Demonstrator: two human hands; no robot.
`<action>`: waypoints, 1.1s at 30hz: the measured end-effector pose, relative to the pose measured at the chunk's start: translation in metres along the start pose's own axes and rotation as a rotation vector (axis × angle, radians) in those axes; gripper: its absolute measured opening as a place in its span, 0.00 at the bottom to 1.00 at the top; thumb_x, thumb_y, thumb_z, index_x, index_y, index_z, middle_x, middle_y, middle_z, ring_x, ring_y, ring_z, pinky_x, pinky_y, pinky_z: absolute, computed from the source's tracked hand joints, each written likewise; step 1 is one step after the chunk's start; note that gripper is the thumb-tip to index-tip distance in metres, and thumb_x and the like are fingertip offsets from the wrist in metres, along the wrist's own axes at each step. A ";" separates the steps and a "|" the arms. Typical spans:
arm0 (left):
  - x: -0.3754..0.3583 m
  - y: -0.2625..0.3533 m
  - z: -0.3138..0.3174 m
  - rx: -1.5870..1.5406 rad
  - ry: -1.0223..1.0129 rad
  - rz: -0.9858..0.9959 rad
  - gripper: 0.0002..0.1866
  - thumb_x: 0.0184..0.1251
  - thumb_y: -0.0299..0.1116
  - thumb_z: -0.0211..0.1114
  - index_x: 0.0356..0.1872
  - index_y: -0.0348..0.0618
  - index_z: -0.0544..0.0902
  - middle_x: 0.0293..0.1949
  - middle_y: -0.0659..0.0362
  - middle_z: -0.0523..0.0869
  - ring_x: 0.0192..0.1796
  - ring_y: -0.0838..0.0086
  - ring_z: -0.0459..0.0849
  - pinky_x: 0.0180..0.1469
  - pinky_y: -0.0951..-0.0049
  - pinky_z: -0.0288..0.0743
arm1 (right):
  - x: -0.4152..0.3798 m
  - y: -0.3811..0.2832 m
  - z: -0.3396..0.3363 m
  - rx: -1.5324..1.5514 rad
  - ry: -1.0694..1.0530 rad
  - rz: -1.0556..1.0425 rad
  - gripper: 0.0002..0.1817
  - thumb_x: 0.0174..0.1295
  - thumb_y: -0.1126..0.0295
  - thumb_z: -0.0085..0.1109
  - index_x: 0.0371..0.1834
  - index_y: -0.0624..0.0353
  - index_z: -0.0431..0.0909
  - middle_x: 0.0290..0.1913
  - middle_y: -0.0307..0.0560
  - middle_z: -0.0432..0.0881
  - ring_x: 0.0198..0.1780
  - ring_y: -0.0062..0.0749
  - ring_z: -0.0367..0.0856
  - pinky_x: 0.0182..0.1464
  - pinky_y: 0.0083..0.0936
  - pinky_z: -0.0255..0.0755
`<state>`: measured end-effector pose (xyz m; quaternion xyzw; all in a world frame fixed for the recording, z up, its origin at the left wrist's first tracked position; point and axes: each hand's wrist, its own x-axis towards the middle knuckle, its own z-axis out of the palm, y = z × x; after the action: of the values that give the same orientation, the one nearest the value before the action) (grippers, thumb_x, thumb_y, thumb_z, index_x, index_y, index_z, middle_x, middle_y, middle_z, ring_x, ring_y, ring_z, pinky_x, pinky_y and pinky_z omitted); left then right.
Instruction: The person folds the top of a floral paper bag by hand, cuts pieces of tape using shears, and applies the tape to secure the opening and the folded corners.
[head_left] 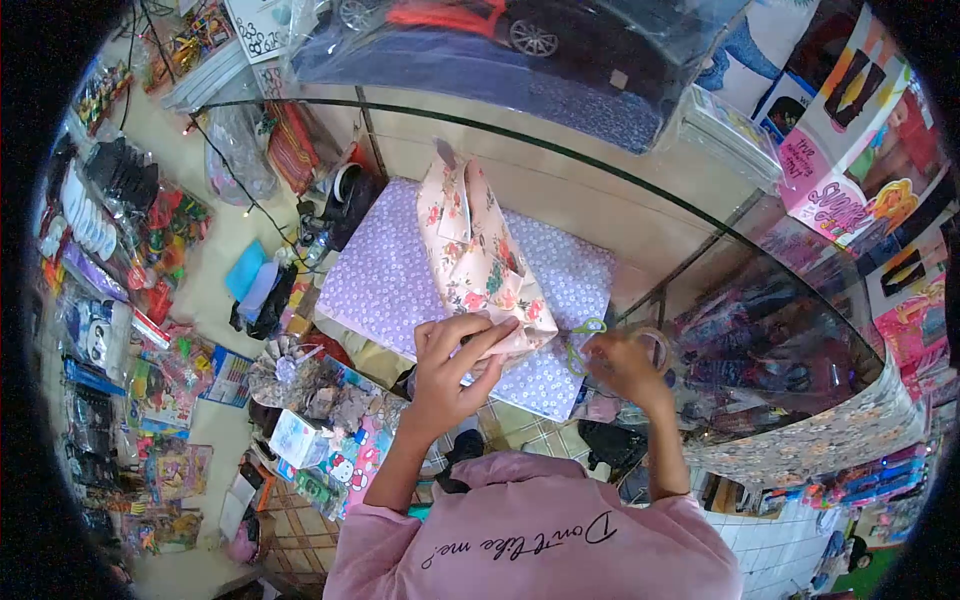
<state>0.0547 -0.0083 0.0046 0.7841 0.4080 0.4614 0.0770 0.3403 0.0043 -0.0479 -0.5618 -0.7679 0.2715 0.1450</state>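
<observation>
A long package in pink floral wrapping paper (pixel 487 255) stands out from the table, its far end gathered upright. My left hand (pixel 455 372) is closed on the folded paper at the near end, fingers and thumb pressing the flap. My right hand (pixel 628 372) is to the right of the package with fingers curled. Its fingertips are close beside green-handled scissors (pixel 576 352); whether they grip anything is hidden. A clear ring like a tape roll (pixel 657 347) shows behind that hand. Under the package lies purple flowered paper (pixel 375 270), with a bluish flowered part (pixel 570 260) on the right.
A glass edge (pixel 520 135) curves past the far side, with a boxed toy car (pixel 470 30) beyond it. Packaged goods (pixel 160 380) crowd the left. Pink doll boxes (pixel 860 190) stand at the right. A Hello Kitty item (pixel 350 465) lies near the left arm.
</observation>
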 end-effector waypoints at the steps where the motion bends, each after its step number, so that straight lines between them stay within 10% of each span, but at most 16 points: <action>1: 0.000 0.001 0.000 -0.003 0.016 -0.006 0.22 0.51 0.26 0.70 0.51 0.43 0.84 0.47 0.58 0.83 0.52 0.67 0.79 0.55 0.66 0.62 | -0.002 0.014 0.017 -0.061 0.062 0.000 0.20 0.54 0.74 0.64 0.52 0.60 0.75 0.55 0.58 0.76 0.58 0.52 0.74 0.59 0.38 0.69; 9: -0.003 0.001 0.004 -0.043 0.093 -0.032 0.19 0.52 0.28 0.71 0.48 0.47 0.84 0.45 0.60 0.84 0.49 0.71 0.80 0.50 0.67 0.60 | 0.007 0.033 0.055 -0.295 0.152 0.070 0.34 0.52 0.67 0.66 0.64 0.57 0.66 0.57 0.60 0.72 0.62 0.55 0.69 0.65 0.49 0.60; 14: -0.002 0.002 0.001 -0.024 0.050 -0.019 0.18 0.53 0.29 0.71 0.48 0.48 0.85 0.46 0.61 0.83 0.48 0.72 0.80 0.50 0.68 0.60 | 0.015 0.033 0.050 -0.311 0.095 -0.024 0.25 0.50 0.68 0.66 0.53 0.61 0.74 0.47 0.62 0.78 0.52 0.57 0.77 0.58 0.47 0.68; 20: 0.000 0.001 -0.010 0.001 -0.032 0.023 0.21 0.54 0.29 0.69 0.52 0.49 0.84 0.47 0.62 0.82 0.49 0.74 0.78 0.49 0.67 0.59 | -0.003 0.010 -0.036 -0.299 0.075 -0.108 0.21 0.44 0.69 0.69 0.44 0.61 0.80 0.30 0.52 0.85 0.35 0.48 0.85 0.38 0.38 0.77; 25: -0.007 -0.002 -0.007 -0.013 -0.026 0.029 0.21 0.56 0.29 0.68 0.54 0.50 0.84 0.48 0.62 0.82 0.50 0.74 0.78 0.49 0.67 0.58 | -0.007 -0.094 -0.139 0.075 -0.278 -0.257 0.23 0.50 0.69 0.67 0.51 0.62 0.79 0.36 0.48 0.84 0.38 0.46 0.84 0.43 0.33 0.75; 33: -0.006 -0.008 -0.002 -0.037 -0.015 0.058 0.20 0.57 0.30 0.68 0.53 0.50 0.84 0.47 0.63 0.81 0.49 0.75 0.78 0.48 0.67 0.57 | 0.026 -0.140 -0.169 -0.259 -0.392 -0.538 0.18 0.53 0.68 0.63 0.46 0.63 0.79 0.36 0.51 0.82 0.42 0.47 0.82 0.46 0.36 0.73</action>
<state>0.0468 -0.0081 -0.0023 0.7975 0.3756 0.4651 0.0812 0.3116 0.0405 0.1681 -0.2904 -0.9296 0.2266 -0.0114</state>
